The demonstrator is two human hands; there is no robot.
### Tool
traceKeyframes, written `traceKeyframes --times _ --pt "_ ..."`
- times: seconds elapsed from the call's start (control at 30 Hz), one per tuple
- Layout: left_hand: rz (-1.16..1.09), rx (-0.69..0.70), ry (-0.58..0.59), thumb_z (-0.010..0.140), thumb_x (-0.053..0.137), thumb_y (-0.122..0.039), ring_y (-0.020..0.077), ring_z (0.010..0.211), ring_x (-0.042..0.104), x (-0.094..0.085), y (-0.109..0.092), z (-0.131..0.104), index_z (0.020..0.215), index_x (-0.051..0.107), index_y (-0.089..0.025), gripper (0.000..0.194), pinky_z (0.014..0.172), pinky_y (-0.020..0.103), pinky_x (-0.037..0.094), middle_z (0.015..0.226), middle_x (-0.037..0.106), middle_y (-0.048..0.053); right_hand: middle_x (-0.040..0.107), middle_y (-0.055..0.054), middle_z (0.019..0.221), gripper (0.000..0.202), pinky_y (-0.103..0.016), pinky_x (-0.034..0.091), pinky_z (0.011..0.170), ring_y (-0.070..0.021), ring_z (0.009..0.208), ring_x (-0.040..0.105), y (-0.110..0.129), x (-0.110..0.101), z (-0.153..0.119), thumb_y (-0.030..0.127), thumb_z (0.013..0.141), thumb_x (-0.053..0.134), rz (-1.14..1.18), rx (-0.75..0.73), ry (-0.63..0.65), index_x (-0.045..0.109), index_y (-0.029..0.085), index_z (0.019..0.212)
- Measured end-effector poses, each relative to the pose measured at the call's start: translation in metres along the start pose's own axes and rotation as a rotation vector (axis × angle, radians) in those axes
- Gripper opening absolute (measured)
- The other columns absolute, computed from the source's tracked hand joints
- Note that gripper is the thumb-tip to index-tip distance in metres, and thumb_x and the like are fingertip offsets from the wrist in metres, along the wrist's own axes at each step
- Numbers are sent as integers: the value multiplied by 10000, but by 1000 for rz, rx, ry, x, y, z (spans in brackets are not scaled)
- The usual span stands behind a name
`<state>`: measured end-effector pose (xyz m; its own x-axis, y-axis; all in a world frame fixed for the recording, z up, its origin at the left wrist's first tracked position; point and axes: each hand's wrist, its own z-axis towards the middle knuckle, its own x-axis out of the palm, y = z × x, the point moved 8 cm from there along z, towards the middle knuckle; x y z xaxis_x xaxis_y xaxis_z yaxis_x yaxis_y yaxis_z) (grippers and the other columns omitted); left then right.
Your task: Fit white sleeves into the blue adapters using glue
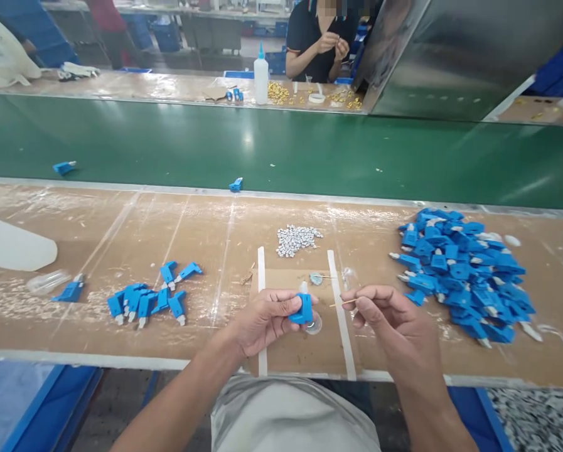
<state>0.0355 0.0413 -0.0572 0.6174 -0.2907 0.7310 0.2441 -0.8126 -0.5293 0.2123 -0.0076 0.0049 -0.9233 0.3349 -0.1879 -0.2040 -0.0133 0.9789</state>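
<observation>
a workshop line: a brown, scuffed surface [177, 220] runs along a green conveyor belt [309, 150], with a second bench beyond it where another person [321, 37] sits working with both hands raised, a white squeeze bottle [261, 78] and scattered gold bits [281, 93] in front of them. two loose blue pieces lie on the belt, one at the left [64, 167] and one at its near edge [236, 184].

on the near surface, a big heap of blue plastic parts [460, 276] sits to the right, too many to count. a smaller group of blue parts [152, 298], roughly ten, lies to the left, with one more blue part [70, 291] further left beside a clear bag [48, 281]. a small pile of tiny white pieces [297, 240] rests between the hands and the belt. two white tape strips [261, 276] frame a patch of cardboard just in front of the person; nothing stands between the hands and these piles.

the left hand [267, 320] has its fingers clenched around a blue plastic part [304, 309] with a pale tip pointing up, held just above a small clear dish [315, 324] on the framed patch. the right hand [389, 314] pinches a thin stick [343, 303] between thumb and forefinger, its end pointing toward the blue part, close but apart.
</observation>
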Motion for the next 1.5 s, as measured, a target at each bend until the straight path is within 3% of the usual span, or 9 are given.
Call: traceKeyframes --times 0.1,0.23,0.47,0.6,0.77,0.93,1.13,1.27,1.5 --pt "21 -5 47 806 806 -315 85 657 642 8 1 1 1078 768 -56 377 581 123 494 840 711 109 746 -67 923 116 -277 577 577 -165 630 646 25 5 -1 317 971 667 -55 -114 -65 700 207 955" --pt "41 1 86 819 792 -329 77 655 620 14 1 1 1068 769 -45 378 576 122 481 828 686 104 754 -41 922 78 -277 583 604 -161 633 654 44 18 -6 287 987 643 -149 -204 -59 703 236 985" --pt "50 -20 64 813 795 -333 79 649 621 13 3 0 1077 769 -51 387 587 128 486 825 687 102 756 -45 936 120 -330 594 666 -196 680 686 41 23 -8 323 1005 613 -211 -226 -27 691 232 992" --pt "67 -14 61 809 798 -340 83 671 613 12 4 1 1032 773 -59 360 599 133 486 854 689 111 743 -46 960 73 -328 583 699 -204 756 700 45 26 -11 234 1011 593 -288 -339 3 663 241 1033" --pt "70 31 65 801 804 -361 73 655 588 13 3 1 868 766 -66 304 577 131 455 785 654 77 730 -42 948 156 -340 552 778 -220 882 701 55 34 -14 114 1002 552 -392 -493 97 604 252 1052" --pt "103 45 91 800 800 -385 62 632 556 18 1 0 849 767 -72 319 584 141 448 793 655 78 715 -42 938 201 -349 533 755 -221 842 684 58 34 -15 84 991 549 -403 -550 47 586 253 1094" --pt "119 47 74 800 801 -373 76 639 570 15 -4 -4 900 789 -72 318 558 143 448 782 667 83 701 -44 965 199 -350 518 788 -212 882 665 55 34 -18 77 992 549 -338 -494 75 597 242 1093" --pt "69 146 -96 760 840 -319 74 647 581 -9 -26 -9 985 791 -73 338 539 115 459 797 686 89 645 -58 1009 103 -350 497 781 -221 916 633 39 21 -10 149 1003 573 -288 -364 56 637 230 1006" --pt "24 225 -231 699 884 -294 84 681 607 -32 -51 -16 991 793 -88 369 520 86 485 816 704 87 579 -71 977 170 -328 473 707 -222 880 596 0 41 -13 196 1033 519 -373 -237 292 686 229 1035"
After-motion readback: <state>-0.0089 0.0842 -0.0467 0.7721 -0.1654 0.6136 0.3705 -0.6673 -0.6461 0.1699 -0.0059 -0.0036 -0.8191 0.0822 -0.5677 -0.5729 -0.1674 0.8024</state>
